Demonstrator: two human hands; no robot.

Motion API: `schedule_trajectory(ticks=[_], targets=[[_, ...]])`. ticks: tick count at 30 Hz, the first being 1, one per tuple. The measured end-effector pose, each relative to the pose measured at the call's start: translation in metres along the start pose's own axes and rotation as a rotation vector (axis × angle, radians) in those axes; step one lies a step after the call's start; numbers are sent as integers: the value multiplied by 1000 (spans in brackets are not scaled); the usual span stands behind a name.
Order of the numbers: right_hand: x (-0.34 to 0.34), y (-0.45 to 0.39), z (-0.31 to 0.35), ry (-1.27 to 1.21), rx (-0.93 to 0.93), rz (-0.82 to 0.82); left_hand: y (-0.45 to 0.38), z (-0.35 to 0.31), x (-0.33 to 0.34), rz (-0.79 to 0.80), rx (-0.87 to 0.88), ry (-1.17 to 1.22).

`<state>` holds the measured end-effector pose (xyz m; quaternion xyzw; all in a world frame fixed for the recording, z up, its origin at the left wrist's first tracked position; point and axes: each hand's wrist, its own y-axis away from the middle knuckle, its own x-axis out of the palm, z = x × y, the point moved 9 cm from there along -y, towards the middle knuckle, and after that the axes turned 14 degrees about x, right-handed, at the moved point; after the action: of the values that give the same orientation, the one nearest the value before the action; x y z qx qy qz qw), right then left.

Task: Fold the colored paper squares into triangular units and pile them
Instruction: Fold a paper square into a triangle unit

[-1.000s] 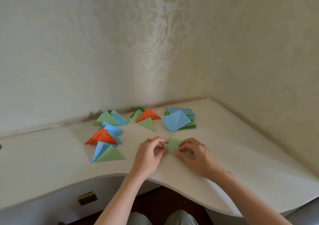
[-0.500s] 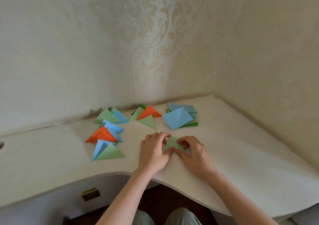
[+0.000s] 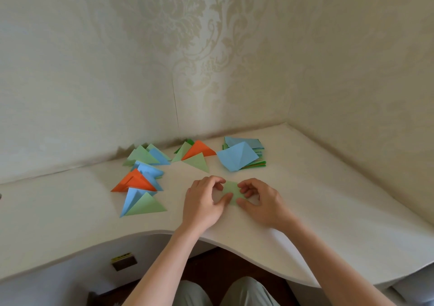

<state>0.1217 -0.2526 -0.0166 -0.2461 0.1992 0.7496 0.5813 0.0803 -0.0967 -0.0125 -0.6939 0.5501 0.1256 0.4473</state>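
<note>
At the desk's (image 3: pixel 328 211) middle, the left hand (image 3: pixel 203 202) and right hand (image 3: pixel 263 203) both pinch a small light-green paper (image 3: pixel 231 191) lying flat between them, thumbs at its near edge and curled fingers at its far edge. From that paper, the stack of squares (image 3: pixel 244 156) lies near at 1 o'clock with a creased blue sheet on top. The folded triangles (image 3: pixel 141 183) in green, blue and orange spread from 9 to 12 o'clock in loose overlapping groups, apart from the hands.
</note>
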Motion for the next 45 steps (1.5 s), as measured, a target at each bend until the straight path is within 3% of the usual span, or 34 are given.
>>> schedule_trajectory(ticks=[7, 12, 17, 20, 22, 27, 31, 38, 45], targets=[[1, -2, -2, 10, 28, 39, -1, 2, -1, 28, -28, 46], [1, -3, -5, -2, 55, 40, 6, -20, -11, -63, 44, -3], [2, 0, -1, -1, 39, 68, 18, -54, 13, 74, 167, -130], [-20, 7, 7, -63, -54, -18, 15, -57, 10, 100, 206, -206], [-32, 13, 12, 42, -110, -61, 12, -55, 5, 125, 235, -232], [-7, 26, 26, 323, -209, 126, 8, -33, -12, 229, 276, -98], [12, 26, 32, 446, -256, 99, 12, -12, -28, 244, 191, -7], [8, 16, 39, 268, -201, -279, 22, 6, -49, -44, 23, -93], [19, -1, 24, 170, -59, -264, 20, -1, -26, -10, -113, -387]])
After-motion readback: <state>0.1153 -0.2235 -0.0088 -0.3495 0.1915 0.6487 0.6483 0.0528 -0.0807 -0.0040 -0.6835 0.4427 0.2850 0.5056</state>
